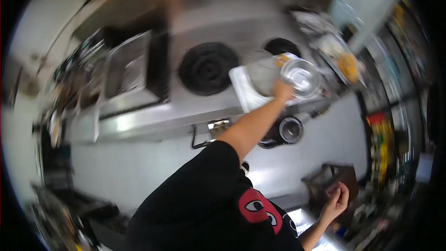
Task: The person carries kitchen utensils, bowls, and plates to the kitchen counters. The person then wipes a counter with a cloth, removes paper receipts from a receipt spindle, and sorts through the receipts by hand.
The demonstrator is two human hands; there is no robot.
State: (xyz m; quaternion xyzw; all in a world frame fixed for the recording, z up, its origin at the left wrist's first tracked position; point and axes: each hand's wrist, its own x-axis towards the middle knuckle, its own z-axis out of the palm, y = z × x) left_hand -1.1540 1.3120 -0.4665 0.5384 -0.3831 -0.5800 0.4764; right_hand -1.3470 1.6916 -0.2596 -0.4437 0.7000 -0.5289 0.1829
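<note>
My left hand (pixel 284 91) reaches across the counter, its fingers closed at the near rim of a shiny round bowl (pixel 303 80). Blur hides exactly how the fingers sit on it. Beneath and beside the bowl are a white tray (pixel 240 86) and a round, pale, see-through lid or bowl (pixel 261 75). Something orange (pixel 281 59) shows just behind the bowl. My right hand (pixel 336 202) hangs in the air at the lower right, palm up with fingers loosely bent and apart, holding nothing.
A black round burner (pixel 209 68) is set in the steel counter (pixel 186 111), with a smaller dark burner (pixel 281 46) further back. Steel containers (pixel 127 74) stand left. At right is a tray with orange food (pixel 347 65). Below the counter edge sits a pot (pixel 291 129); a brown stool (pixel 330 183) stands on the floor.
</note>
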